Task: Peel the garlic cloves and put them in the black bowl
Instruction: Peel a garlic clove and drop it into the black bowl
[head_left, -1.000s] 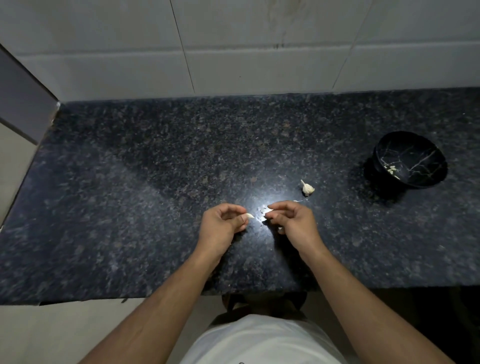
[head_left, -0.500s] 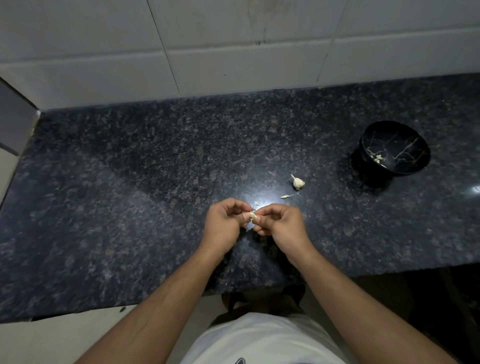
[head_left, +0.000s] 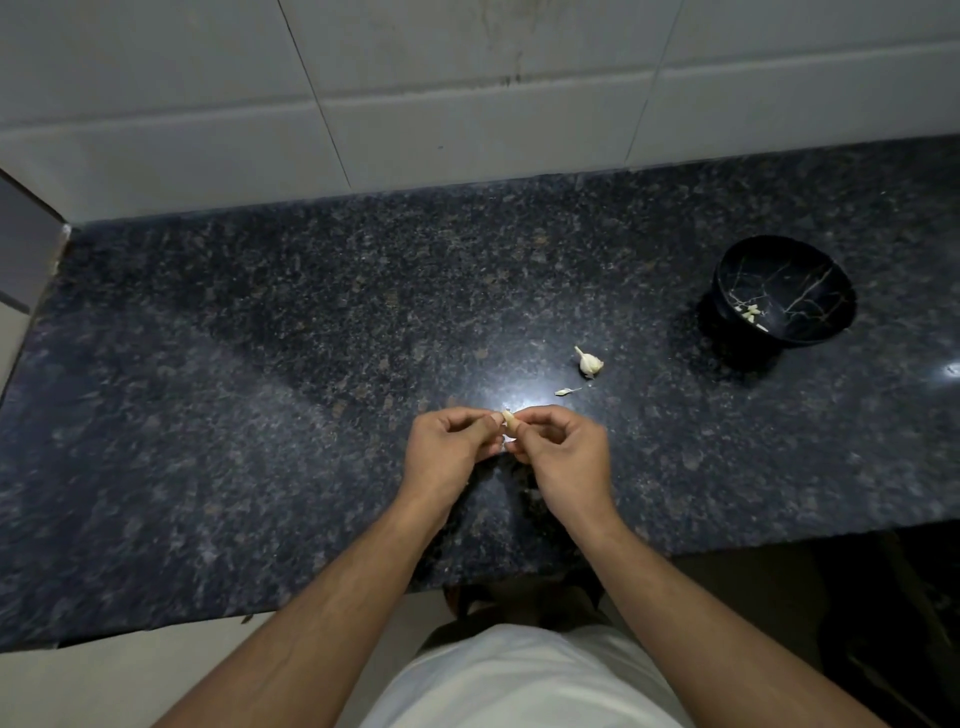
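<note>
Both forearms reach forward, bare, wrists angled inward so the hands meet. Left hand (head_left: 447, 447) and right hand (head_left: 563, 452) have fingers curled, their fingertips pinching one garlic clove (head_left: 510, 422) between them.

glossy speckled granite counter (head_left: 260, 415) (polished), glazed wall tiles (head_left: 467, 78)

I'm over a dark speckled counter (head_left: 260, 364). On it sit a black bowl (head_left: 784, 291) at far right, a garlic piece (head_left: 588, 361) nearer centre, and a peel scrap (head_left: 565, 391) just beside that.

Speckled dark countertop (head_left: 260, 415), tiled wall (head_left: 467, 78)
</note>
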